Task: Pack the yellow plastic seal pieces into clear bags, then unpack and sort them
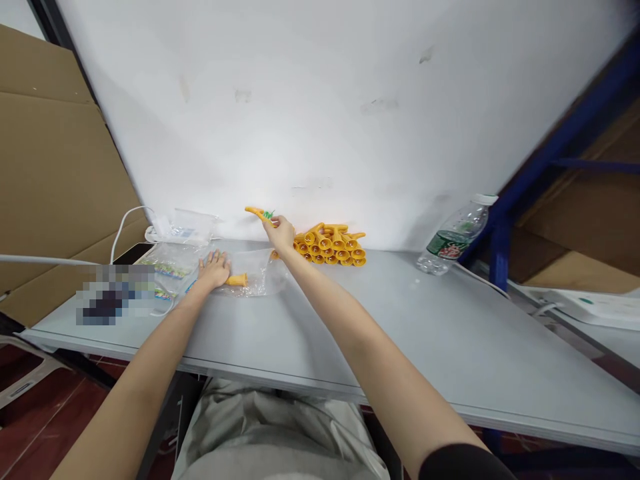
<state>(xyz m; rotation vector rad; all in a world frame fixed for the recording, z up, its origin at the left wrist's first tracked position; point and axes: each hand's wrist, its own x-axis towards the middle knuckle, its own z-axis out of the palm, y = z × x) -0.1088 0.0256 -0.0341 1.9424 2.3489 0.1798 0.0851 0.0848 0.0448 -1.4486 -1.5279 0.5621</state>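
My right hand (281, 232) is raised near the white wall, fingers closed on an orange carrot-shaped toy (259, 213) with a green tip. Just right of it lies a stacked pile of the same orange toys (333, 245) against the wall. My left hand (213, 270) rests flat with fingers spread on a clear plastic bag (257, 273) on the grey table (400, 320). Another orange toy (237, 281) lies in or on that bag, right beside my left fingers.
More clear bags (175, 257) with coloured contents lie left of my left hand, beside a white cable (125, 227). A plastic water bottle (455, 237) lies tilted at the right. Cardboard stands at the far left, a blue metal frame (545, 160) at the right.
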